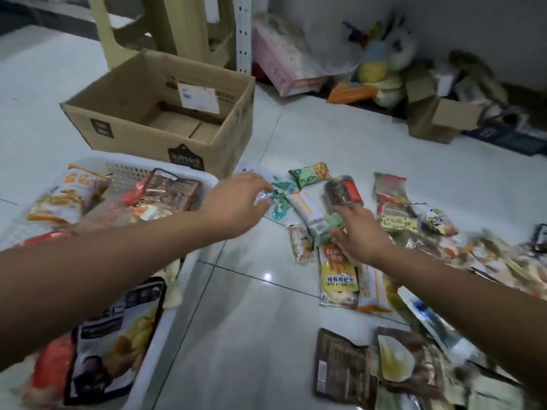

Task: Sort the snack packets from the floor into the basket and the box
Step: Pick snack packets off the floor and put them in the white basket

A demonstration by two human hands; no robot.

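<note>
On the white tiled floor (251, 321), right of the white slatted plastic basket (204, 176), loose packets lie scattered.

- Left hand (236, 202): reaches across the basket corner; fingers narrow, pinching the crinkled near edge of a teal-and-white foil packet (279, 199) lying flat on the tile. Slight blur, so how deep the grip goes is unclear.
- Right hand (361, 232): thumb and fingers curled round a small pale-green packet (322, 227), which rests against a long white packet with an orange stripe (307, 208). A clear plastic jar with a red label (343, 192) lies just beyond the fingertips.
- Basket already holds several large bags; the brown open-topped cardboard box (142, 134) behind it shows no snacks.

Judgement: two picks at once. Best to get more than a corner of the teal foil, since a seam pinch may slip. Lift the green packet straight up so the white one beneath isn't dragged, and keep the knuckles off the jar, which would likely roll. Decide each destination before lifting.
</note>
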